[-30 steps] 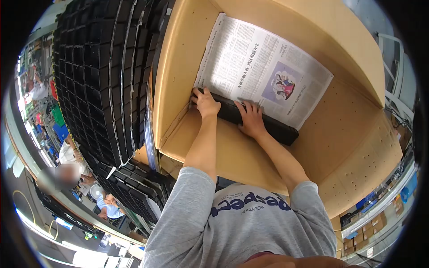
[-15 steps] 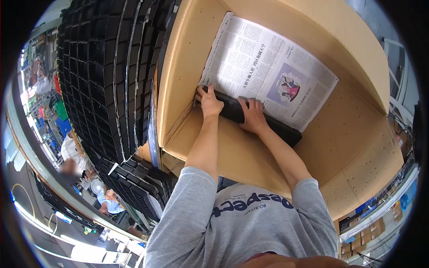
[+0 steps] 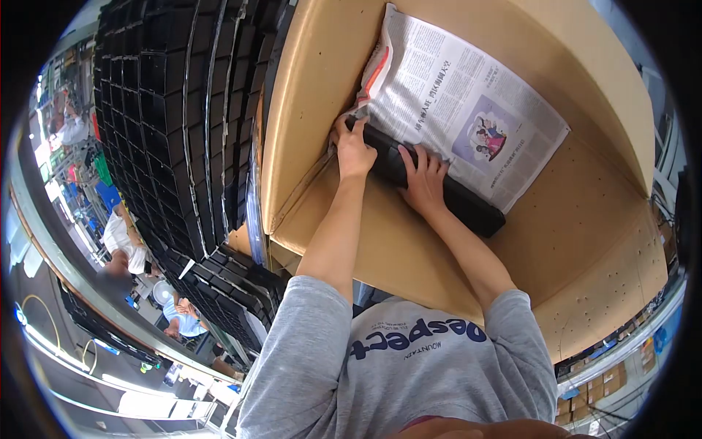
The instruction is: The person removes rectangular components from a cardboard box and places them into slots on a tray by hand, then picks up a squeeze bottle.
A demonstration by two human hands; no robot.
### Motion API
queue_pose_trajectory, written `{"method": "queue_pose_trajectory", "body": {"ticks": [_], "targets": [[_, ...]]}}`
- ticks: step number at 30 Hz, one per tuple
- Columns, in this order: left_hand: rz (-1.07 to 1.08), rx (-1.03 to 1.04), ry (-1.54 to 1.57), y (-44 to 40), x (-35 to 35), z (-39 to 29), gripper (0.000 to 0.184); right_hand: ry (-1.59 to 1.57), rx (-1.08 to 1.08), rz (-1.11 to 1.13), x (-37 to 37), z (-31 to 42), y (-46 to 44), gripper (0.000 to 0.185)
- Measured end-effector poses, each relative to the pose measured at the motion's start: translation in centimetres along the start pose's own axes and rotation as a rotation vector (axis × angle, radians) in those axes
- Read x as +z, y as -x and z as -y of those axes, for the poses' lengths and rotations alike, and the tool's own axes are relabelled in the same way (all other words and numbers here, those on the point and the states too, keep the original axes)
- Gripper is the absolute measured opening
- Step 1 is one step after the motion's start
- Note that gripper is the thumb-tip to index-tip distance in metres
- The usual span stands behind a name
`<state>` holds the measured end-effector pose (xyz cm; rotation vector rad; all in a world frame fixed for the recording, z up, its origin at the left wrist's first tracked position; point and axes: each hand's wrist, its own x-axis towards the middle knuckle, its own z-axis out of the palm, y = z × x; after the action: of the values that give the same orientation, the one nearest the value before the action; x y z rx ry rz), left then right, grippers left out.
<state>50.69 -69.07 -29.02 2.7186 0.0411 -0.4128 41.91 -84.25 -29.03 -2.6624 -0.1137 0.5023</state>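
Note:
A long black bar-shaped object (image 3: 472,205) lies slantwise inside a large open cardboard box (image 3: 556,234). My left hand (image 3: 355,150) is closed round its upper left end, near the box's left wall. Further along the object, my right hand (image 3: 425,179) grips its middle, fingers over the top and thumb on the near side. Beyond the object a printed newspaper sheet (image 3: 453,80) lies in the box. Its left edge is crumpled upward and shows a red strip close to my left hand.
Tall stacks of black trays (image 3: 150,110) stand against the box's left side. Two people are in the background at left, one in white (image 3: 117,238), one in light blue (image 3: 186,322). Small cartons (image 3: 596,388) sit on shelving at lower right.
Both hands and the black object have shifted slightly; its left end is farther up the box. The newspaper's left edge has buckled, exposing the red strip.

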Motion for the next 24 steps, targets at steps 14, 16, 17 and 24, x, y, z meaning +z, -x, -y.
{"method": "queue_pose_trajectory", "body": {"ticks": [14,16,17,24], "targets": [[0.299,0.131,-0.770,0.1,0.8,0.3,0.064,0.160,0.060,-0.067,1.1,2.6,-2.2,0.080],[0.283,0.121,-0.822,0.0,1.2,-0.1,0.063,0.153,0.074,-0.057,1.2,2.7,-2.4,0.076],[0.312,0.112,-0.821,-0.2,1.2,-0.3,0.062,0.126,0.097,-0.031,1.4,2.7,-2.4,0.080],[0.415,0.009,-0.738,-0.6,-0.7,-1.4,0.057,-0.038,0.162,0.103,-0.7,3.2,-2.3,0.093]]}}
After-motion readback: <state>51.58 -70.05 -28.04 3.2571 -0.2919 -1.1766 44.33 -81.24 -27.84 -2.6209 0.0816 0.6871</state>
